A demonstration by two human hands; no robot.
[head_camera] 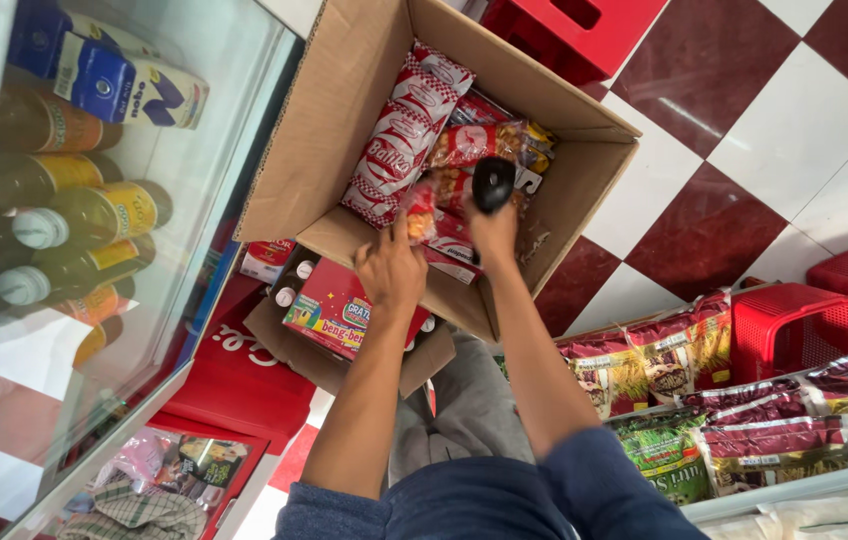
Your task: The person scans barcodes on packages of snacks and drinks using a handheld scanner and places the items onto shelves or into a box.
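An open cardboard box [329,120] stands on the floor, filled with red-and-white snack packets [404,130] and other bright wrappers. My left hand [391,265] reaches over the near wall of the box and pinches a small red packet [420,212] by its edge. My right hand [492,230] is inside the box beside it, gripping a black handheld scanner [493,183] that points down at the packets.
A glass-door cooler [94,200] with bottles and cartons stands on the left. A smaller box with a red carton [334,310] sits below the big one. Red baskets [794,325] and bagged snacks [744,420] lie on the right, on a red-and-white checkered floor [744,130].
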